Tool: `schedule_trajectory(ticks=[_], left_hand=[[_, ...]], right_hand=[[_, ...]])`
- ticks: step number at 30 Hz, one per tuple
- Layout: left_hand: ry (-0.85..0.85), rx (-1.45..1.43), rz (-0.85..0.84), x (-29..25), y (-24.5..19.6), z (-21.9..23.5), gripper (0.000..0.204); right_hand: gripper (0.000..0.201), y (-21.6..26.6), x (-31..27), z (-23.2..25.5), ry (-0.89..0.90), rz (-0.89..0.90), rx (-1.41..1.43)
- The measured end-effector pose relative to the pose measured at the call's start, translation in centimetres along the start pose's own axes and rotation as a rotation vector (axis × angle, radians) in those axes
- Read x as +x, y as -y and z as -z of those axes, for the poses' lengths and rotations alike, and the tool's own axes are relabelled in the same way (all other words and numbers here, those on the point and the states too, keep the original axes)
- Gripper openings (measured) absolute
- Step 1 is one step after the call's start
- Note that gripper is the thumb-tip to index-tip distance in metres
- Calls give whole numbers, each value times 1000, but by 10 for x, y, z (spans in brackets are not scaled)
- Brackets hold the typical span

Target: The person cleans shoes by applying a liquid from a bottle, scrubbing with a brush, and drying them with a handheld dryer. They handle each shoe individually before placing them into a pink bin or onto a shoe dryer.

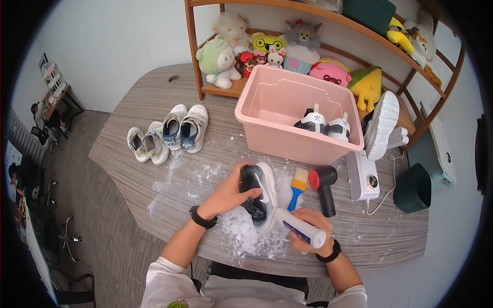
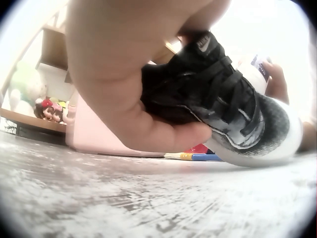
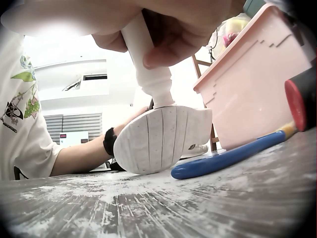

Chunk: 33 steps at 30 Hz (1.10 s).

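Observation:
My left hand (image 1: pixel 226 194) grips a black sneaker (image 1: pixel 263 208) with a white sole by its ankle opening, thumb on the near side. The sneaker is tipped on its side, toe toward me, laces facing left. In the left wrist view, the black laces (image 2: pixel 230 91) and grey toe show beyond the fingers. My right hand (image 1: pixel 319 222) holds a white bottle (image 1: pixel 303 231) with a purple label, tilted so its narrow end meets the sneaker's toe. From the right wrist, the grooved white outsole (image 3: pixel 153 141) is directly below the bottle's end. White powder (image 1: pixel 246 236) lies around the sneaker.
A brush with a blue handle (image 1: pixel 294 199) and a black-and-red handheld tool (image 1: pixel 323 187) lie right of the sneaker. Behind stands a pink bin (image 1: pixel 292 143) with shoes inside. Two pairs of shoes (image 1: pixel 192 128) sit left; a white shoe dryer (image 1: pixel 363 177) stands right, below plush toys (image 1: pixel 221 59).

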<state>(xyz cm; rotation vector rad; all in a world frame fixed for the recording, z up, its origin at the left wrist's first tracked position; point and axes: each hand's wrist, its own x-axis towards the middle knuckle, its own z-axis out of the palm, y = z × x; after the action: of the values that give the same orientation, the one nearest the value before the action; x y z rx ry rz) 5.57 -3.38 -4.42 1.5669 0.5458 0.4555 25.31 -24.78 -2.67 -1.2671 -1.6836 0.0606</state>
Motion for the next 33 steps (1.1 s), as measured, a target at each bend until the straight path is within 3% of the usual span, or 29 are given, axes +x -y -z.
schedule_trajectory(ticks=[5,12,18,20,24,33], left_hand=[[-7,-22,25,1,0,0,83],[10,25,62,-1,-9,-2,79],[81,45,-140,-7,-10,-8,83],[94,94,-184,-7,-9,-8,84],[113,11,-96,-8,-16,-8,85],[114,159,-213,-6,-9,-8,85]], right_hand=[[45,3,0,1,-7,-102,45],[48,-2,-5,6,20,-97,118],[51,-1,-1,4,-45,-162,117],[50,0,4,4,-82,-68,12],[51,2,3,9,-53,-51,-36],[51,3,0,8,-66,-96,19]])
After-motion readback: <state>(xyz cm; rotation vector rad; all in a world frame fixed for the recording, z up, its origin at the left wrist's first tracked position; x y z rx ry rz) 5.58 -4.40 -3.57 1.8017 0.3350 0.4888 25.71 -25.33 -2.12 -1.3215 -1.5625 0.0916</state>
